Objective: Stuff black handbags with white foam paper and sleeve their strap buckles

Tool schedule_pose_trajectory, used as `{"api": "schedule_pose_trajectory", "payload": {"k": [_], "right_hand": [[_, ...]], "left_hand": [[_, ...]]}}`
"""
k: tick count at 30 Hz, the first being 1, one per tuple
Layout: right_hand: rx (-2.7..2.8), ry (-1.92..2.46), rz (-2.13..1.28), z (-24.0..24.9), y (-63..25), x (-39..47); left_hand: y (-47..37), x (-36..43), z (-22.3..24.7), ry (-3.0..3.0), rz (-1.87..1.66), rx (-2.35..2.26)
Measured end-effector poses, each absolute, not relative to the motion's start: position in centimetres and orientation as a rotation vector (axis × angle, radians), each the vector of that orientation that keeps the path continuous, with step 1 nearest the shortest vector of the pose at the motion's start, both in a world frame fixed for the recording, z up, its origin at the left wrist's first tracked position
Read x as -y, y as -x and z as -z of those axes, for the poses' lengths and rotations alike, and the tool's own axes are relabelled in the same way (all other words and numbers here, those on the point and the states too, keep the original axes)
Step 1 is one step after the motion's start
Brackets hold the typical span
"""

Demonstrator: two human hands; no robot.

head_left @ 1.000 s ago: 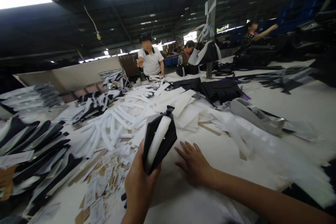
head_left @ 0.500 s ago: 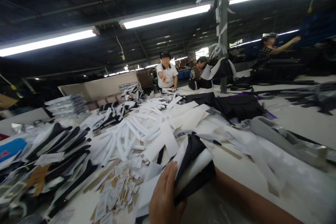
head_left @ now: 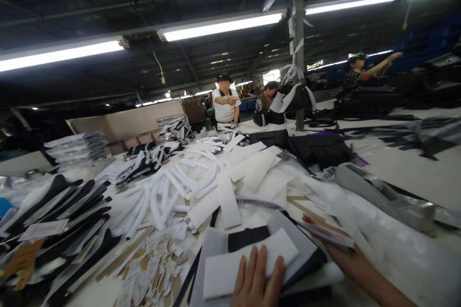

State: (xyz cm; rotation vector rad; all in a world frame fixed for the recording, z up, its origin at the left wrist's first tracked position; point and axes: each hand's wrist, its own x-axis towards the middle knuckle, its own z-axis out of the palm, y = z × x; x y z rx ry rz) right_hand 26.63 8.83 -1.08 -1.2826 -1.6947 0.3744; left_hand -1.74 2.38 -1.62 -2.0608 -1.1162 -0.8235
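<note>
My left hand (head_left: 257, 278) lies flat with fingers stretched out on a white foam sheet (head_left: 225, 273). Under the foam is a black bag (head_left: 248, 238) with grey sheeting (head_left: 211, 249) around it, low in the middle of the head view. To the right of the bag, my right hand (head_left: 340, 252) is closed around a flat, greyish strip-like piece (head_left: 326, 234), perhaps a wrapped strap; its kind is unclear. The lower part of the bag is hidden by my left hand and the frame edge.
White foam tubes (head_left: 176, 187) and foam strips (head_left: 228, 196) heap beyond the bag. Paper tags (head_left: 154, 261) and dark wrapped pieces (head_left: 79, 230) lie left. Clear plastic film (head_left: 378, 225) spreads right. A post (head_left: 298, 57) and a person (head_left: 225, 105) stand across the table.
The bag, earlier raised and tilted between my hands, now lies flatter on the table. My left hand went from gripping its side to resting on the foam; my right came into view.
</note>
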Motion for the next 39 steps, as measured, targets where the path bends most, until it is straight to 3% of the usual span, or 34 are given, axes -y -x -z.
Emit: {"api": "schedule_pose_trajectory", "payload": {"k": [8, 15, 22, 39], "right_hand": [[1.695, 1.472, -0.228, 0.8, -27.1, -2.4], [1.833, 1.455, -0.051, 5.1, -27.9, -1.4], [1.860, 1.489, -0.102, 5.3, -27.2, -1.2], [1.861, 1.587, -0.184, 4.5, -26.5, -0.6]], "left_hand": [[2.7, -6.2, -0.5, 2.216, 0.579, 1.174], [2.5, -7.6, 0.0, 2.148, 0.579, 1.130], [2.5, -7.8, 1.7, 2.118, 0.655, 1.125], [2.9, -7.5, 0.7, 2.200, 0.561, 1.141]]}}
